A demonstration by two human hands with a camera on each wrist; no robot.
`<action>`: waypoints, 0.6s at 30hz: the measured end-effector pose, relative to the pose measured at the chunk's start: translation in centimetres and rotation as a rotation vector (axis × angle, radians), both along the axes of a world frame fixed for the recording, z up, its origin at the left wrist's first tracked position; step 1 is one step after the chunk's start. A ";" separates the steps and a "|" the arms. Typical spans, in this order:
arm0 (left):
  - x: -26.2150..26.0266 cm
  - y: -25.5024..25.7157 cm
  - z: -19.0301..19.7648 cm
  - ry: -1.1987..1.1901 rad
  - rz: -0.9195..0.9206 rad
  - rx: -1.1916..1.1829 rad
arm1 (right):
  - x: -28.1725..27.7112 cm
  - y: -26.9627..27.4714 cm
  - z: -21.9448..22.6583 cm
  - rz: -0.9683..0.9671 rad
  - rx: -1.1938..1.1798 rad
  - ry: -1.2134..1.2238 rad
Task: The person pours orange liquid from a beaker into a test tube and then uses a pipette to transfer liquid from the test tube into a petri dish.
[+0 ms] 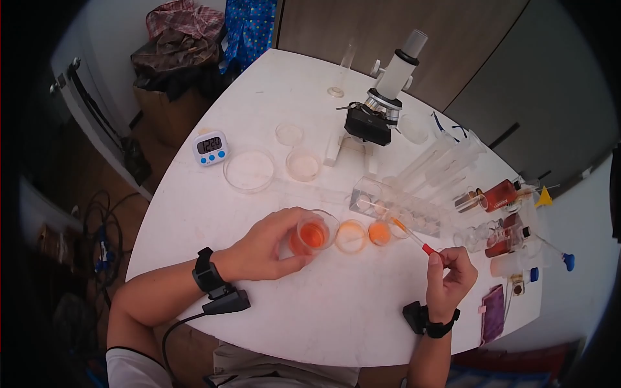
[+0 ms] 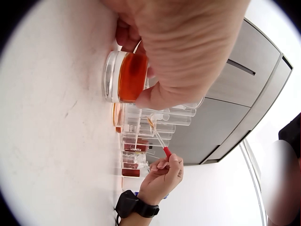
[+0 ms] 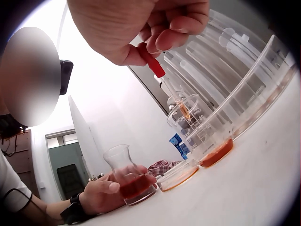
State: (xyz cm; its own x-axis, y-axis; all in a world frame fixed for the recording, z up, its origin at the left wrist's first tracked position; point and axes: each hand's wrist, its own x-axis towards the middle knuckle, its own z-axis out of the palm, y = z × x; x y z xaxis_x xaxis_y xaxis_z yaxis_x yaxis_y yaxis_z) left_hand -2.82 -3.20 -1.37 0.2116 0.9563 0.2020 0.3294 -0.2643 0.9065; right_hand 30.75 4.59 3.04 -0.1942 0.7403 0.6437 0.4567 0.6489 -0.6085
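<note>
My left hand (image 1: pixel 275 242) grips a glass conical flask (image 3: pixel 123 162) with a flared neck and orange-red liquid low in it; the flask stands at the table top. My right hand (image 1: pixel 451 278) pinches the red rubber bulb of a glass dropper (image 3: pixel 171 88), which slants down with orange liquid near its tip. In the right wrist view the tip overlaps the mouth of a small graduated beaker (image 3: pixel 200 134) with a shallow orange layer at its bottom. A petri dish (image 1: pixel 351 237) holding a little orange liquid lies between flask and beaker.
Behind the beaker is a clear rack (image 1: pixel 414 218) with test tubes. A microscope (image 1: pixel 381 103) stands at the back, with several clear dishes (image 1: pixel 249 171) and a timer (image 1: pixel 211 149) at left. Bottles of red liquid (image 1: pixel 501 195) and other glassware crowd the right edge, near a purple cloth (image 1: pixel 493 313).
</note>
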 end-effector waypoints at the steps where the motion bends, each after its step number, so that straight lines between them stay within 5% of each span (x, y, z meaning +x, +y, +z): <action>1: 0.0 0.1 0.1 0.007 -0.001 0.015 | 0.0 0.0 0.1 0.003 -0.003 -0.012; 18: 0.1 0.1 0.5 0.048 0.017 -0.012 | 0.0 -0.4 0.2 0.010 0.070 -0.084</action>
